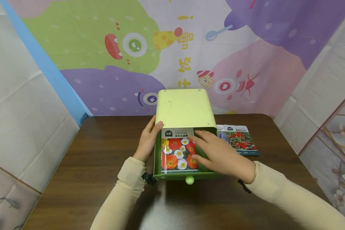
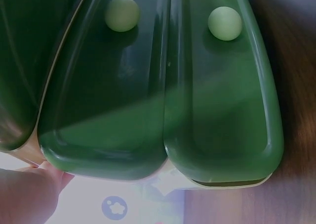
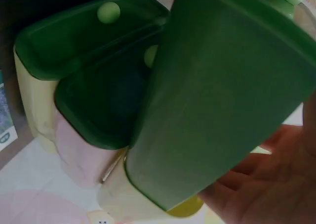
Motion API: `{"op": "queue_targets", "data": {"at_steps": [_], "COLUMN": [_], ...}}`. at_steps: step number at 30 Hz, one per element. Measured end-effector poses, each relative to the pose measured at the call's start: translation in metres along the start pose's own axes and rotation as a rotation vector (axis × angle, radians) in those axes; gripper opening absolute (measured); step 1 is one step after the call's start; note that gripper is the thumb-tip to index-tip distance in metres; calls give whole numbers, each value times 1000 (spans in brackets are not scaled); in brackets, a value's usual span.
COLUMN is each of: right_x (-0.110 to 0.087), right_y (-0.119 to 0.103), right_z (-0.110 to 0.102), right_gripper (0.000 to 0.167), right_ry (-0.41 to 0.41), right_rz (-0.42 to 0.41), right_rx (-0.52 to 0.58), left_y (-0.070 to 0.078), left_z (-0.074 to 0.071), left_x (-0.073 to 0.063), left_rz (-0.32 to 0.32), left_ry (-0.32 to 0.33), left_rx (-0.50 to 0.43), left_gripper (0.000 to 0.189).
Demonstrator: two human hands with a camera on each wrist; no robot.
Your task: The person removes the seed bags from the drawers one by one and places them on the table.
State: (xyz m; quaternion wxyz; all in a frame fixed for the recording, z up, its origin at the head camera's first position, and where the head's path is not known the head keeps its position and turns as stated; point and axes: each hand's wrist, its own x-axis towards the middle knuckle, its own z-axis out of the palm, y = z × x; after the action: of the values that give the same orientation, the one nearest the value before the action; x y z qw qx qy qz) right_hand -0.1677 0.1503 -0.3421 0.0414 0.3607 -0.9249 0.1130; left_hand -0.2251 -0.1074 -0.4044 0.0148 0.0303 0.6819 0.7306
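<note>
A small drawer cabinet [image 1: 185, 108] with a pale yellow top stands on the table. Its green top drawer [image 1: 172, 176] is pulled out, a round light green knob [image 1: 189, 180] on its front. Inside lies a flower seed packet [image 1: 178, 153] printed with red, orange and white blooms. My left hand [image 1: 146, 140] rests against the cabinet's left side, thumb at the top's front corner. Over the drawer's right part reaches my right hand [image 1: 215, 151], fingers spread, fingertips at the packet's right edge; whether they touch it I cannot tell. Two closed lower drawers [image 2: 103, 85] show in the left wrist view.
Right of the cabinet, a packet with red flowers [image 1: 241, 140] overlaps one with purple flowers [image 1: 222, 136] on the brown table [image 1: 103, 166]. Behind the table hangs a cartoon-printed cloth [image 1: 109, 86]. Pale cloth walls flank both sides.
</note>
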Motion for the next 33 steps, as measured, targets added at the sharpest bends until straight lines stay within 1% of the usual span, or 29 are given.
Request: {"op": "queue_targets", "data": {"at_steps": [6,10,13,20,25,33], "right_x": [7,11,13,14,15,16], "right_y": [-2,-2,-2,-1,-2,-4], "right_z": [2,4,7,10,10,11], "right_gripper": [76,79,81,83,82,78], "right_ry": [-182,-251,-288,-313,-311,-285], "right_rz": [58,79,88,77,58,72], "right_rx": [-28,-48,-52,-39,-22,50], "left_y": [0,-1,-1,-1,0,-1], "left_z": [0,-1,-1,-1,0,0], "left_x": [0,0,0,1,0,1], "left_rz": [-4,-2,2,-12,-8,-2], "left_ry": [4,7,7,16,16,6], "left_rx": [20,25,29,37,35,35], "left_gripper": [68,67,67,69,68,69]}}
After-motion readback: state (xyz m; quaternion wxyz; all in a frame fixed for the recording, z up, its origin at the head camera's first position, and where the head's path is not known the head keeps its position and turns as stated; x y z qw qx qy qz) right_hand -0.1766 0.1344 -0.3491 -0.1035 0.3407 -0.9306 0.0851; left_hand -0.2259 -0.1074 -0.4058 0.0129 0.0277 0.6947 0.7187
